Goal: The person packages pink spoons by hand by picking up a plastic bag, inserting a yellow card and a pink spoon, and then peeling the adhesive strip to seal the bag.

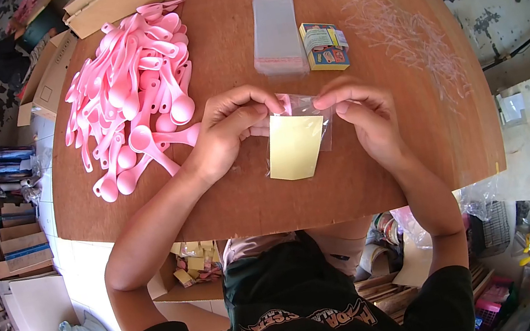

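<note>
Over the near part of the table, both hands hold a clear plastic bag [326, 130] by its upper end. Inside it lies a pale yellow card [296, 147], and a bit of something pink shows at the top, mostly covered by fingers. My left hand [232, 129] pinches the bag's upper left corner. At the upper right, my right hand [367, 112] grips the edge between thumb and forefinger. A large heap of pink measuring spoons [134, 89] lies left of my left hand, its nearest spoons almost touching the wrist.
Beyond the hands are a stack of clear bags [274, 34] and a banded stack of printed cards [325, 47]. Thin clear strips [411, 41] lie scattered at right. A cardboard box [111, 7] stands behind the spoons. Below the table's front edge, an open box holds yellow packets [196, 261].
</note>
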Available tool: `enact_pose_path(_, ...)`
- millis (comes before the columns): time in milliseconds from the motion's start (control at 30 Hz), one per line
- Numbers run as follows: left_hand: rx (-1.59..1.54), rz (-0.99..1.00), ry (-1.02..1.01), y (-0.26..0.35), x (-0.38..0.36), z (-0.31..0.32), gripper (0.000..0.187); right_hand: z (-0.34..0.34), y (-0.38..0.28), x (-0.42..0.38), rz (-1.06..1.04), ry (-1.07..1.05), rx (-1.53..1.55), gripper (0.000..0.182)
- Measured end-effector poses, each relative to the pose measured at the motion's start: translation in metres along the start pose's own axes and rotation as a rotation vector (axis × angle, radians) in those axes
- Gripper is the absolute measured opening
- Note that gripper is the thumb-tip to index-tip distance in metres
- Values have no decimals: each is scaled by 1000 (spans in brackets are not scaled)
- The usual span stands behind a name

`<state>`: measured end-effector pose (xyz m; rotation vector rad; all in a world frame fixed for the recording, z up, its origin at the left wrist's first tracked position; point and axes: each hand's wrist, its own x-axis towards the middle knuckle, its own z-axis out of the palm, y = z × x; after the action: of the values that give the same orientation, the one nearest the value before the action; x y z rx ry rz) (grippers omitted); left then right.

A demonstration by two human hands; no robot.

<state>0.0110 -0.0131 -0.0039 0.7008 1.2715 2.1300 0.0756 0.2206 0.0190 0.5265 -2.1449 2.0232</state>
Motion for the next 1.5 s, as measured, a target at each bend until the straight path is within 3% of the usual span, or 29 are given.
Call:
enact_pose_path(133, -17, -17, 20, 0, 0, 2, 12, 10, -1, -1, -20, 11, 39, 13)
enact_pose_path(200, 348, 137, 43, -3, 3, 5, 8, 13, 0, -1, -18, 24, 90, 15)
enact_pose_path(300, 393, 213, 32, -4, 7, 3, 16, 14, 0, -3, -42, 20, -41, 23)
enact_pose_path(467, 276, 142, -1, 8, 7, 6, 19, 12, -2, -2, 104, 11, 35, 29)
enact_pose_path(600, 238, 105, -18, 12, 7, 7, 20, 10, -1, -2, 71, -3, 72, 28)
enact_pose_path(800, 287, 111, -5, 8, 7, 6, 23, 14, 5, 0, -1, 55, 166, 56)
enact_pose_path(867, 294, 108, -5, 7, 6, 8, 25, 18, 4, 0, 126, 36, 105, 64)
enact_pose_path(1133, 421, 61, 1, 11, -3, 21, 47, 24, 6, -6, 155, -53, 167, 58)
enact_pose_path(1267, 651, 154, -5, 31, -43, 40, 44, 19, -7, -10, 246, -140, 295, 52)
enact_pose_path(1367, 666, 170, -194, 37, -92, 46, 51, 17, -10, -11, 233, -128, 310, 48)
enact_pose_path(1400, 680, 107, -229, 37, -112, 47, 50, 16, -8, -11, 222, -125, 298, 47)
enact_pose_path(1433, 484, 69, -266, 27, -125, 48, 49, 16, -6, -10, 212, -123, 287, 46)
enact_pose_path(1467, 626, -184, -289, 37, -145, 48, 47, 16, -4, -10, 212, -114, 297, 46)
enact_pose_path(1500, 498, -138, -325, 24, -157, 42, 46, 16, -3, -9, 236, -117, 282, 45)
